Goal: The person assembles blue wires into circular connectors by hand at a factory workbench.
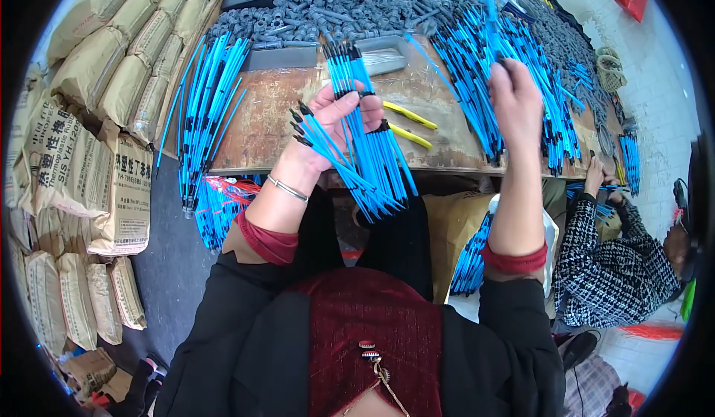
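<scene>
Upright in my left hand (339,119) is a fanned bundle of thin blue tubes (376,163) with black fittings and ends. Its fingers wrap round the middle of the bundle, at the table's near edge. To the right, my right hand (515,100) is closed, and a blurred blue tube (489,18) sticks up from its fingers. Below and beside that hand lies a large pile of similar blue tubes (465,81). Between my hands rests a tool with two yellow handles (410,125); its head is hidden behind the bundle.
Another pile of blue tubes (208,96) overhangs the table's left edge. Grey plastic fittings (350,3) heap up at the back, behind a grey tray (383,55). Paper sacks (97,74) are stacked at left. A co-worker (607,260) sits at right, handling blue tubes.
</scene>
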The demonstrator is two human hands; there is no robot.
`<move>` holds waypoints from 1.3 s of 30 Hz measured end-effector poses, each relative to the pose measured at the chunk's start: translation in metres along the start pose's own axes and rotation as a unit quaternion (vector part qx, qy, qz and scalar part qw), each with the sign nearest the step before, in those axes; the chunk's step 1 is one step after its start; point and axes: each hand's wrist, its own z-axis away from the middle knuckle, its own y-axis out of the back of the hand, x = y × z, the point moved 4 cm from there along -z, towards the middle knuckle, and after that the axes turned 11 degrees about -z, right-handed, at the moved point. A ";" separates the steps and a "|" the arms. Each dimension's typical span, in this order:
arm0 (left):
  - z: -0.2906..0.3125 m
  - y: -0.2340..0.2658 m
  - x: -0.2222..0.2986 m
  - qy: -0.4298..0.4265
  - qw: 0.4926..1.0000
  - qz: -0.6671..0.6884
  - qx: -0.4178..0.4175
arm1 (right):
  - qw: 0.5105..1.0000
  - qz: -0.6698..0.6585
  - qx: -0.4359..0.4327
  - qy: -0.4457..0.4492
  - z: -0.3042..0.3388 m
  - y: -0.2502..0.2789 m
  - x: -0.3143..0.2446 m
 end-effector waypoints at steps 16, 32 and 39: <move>0.008 -0.027 -0.004 -0.031 0.987 -0.159 -0.003 | 0.974 0.009 -0.219 0.061 0.118 -0.053 -0.039; 0.026 -0.032 0.005 0.052 0.988 -0.142 -0.004 | 0.958 0.231 -0.133 0.106 -0.014 -0.116 0.097; 0.087 -0.032 0.001 0.178 0.959 -0.210 0.063 | 0.807 0.250 -0.531 0.064 -0.031 -0.112 0.025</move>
